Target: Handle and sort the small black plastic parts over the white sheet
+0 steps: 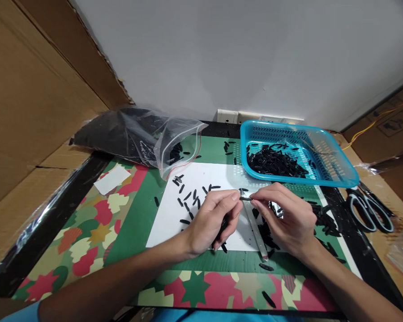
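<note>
A small, slim black piece with tapered ends (246, 198) is pinched at its two ends between my hands, over a white sheet of paper (164, 226). My left hand (215, 217) grips its left end with thumb and forefinger, and more black pieces show partly in the curled palm. The right end sits between the thumb and fingertips of my right hand (285, 214). Beneath the hands lies a narrow, pale translucent strip (256, 232). Similar black pieces (187, 196) are scattered over the left of the paper, and a heap of them (267, 237) is partly hidden by my right hand.
A blue plastic basket (302, 181) holding black pieces stands at the back right. A clear zip bag (121, 134) full of dark contents lies back left. Scissors (369, 208) rest at the right edge, a white card (112, 180) at left. Cardboard (36, 67) flanks the table.
</note>
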`<state>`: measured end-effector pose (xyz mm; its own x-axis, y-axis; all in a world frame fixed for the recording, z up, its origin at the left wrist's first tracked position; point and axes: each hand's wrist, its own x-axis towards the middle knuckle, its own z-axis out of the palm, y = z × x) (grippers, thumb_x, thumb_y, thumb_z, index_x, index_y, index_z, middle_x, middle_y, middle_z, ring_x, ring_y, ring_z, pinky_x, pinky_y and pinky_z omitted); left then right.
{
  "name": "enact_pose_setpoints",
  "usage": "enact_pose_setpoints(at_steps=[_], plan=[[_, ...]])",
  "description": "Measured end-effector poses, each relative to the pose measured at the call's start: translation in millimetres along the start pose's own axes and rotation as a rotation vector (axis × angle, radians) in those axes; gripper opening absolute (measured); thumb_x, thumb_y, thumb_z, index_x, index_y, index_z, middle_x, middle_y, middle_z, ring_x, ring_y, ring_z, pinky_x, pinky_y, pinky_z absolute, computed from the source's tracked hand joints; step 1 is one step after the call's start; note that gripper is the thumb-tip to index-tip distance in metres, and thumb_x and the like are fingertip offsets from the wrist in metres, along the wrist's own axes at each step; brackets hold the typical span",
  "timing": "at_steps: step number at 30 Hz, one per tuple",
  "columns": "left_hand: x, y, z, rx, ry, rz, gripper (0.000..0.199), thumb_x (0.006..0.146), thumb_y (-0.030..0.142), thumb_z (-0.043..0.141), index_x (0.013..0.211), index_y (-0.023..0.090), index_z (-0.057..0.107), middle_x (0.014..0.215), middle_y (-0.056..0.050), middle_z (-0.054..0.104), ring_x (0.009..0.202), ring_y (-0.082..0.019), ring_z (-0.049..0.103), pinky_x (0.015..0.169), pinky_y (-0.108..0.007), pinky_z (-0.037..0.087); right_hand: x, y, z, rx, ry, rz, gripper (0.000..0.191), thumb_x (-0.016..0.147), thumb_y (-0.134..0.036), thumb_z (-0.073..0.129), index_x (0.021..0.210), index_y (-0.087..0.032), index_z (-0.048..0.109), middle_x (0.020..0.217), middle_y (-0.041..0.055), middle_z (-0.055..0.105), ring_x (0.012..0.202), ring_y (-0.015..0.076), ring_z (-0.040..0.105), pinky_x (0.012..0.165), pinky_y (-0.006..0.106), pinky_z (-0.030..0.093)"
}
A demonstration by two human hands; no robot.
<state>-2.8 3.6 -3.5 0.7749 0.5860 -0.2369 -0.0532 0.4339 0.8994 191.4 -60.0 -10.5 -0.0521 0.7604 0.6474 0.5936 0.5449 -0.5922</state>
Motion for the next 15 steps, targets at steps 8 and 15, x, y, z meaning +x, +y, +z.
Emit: enact_pose_setpoints(at_steps=[8,15], plan=[[-0.1,3.0,0.6,-0.018,-0.008,0.018,0.036,0.109,0.051,0.047,0.089,0.022,0.051,0.043,0.010,0.047,0.027,-0.007,0.031,0.028,-0.013,0.026,1.3,-1.2,-0.7,-0.040,0.007,0.009,0.017,0.097,-0.004,0.068,0.105,-0.019,0.072,0.090,0.0057,0.075,0.081,0.0177,0.071,0.072,0.030,0.058],[0.0,1.3,-0.7,-0.004,0.007,-0.002,0.039,0.108,0.053,0.048,0.085,0.021,0.051,0.044,0.009,0.046,0.027,-0.006,0.030,0.028,-0.013,0.025,3.9,-2.6,0.0,-0.061,-0.008,-0.017,0.014,0.098,-0.005,0.067,0.104,-0.017,0.071,0.089,0.0073,0.075,0.081,0.0183,0.071,0.072,0.031,0.058]])
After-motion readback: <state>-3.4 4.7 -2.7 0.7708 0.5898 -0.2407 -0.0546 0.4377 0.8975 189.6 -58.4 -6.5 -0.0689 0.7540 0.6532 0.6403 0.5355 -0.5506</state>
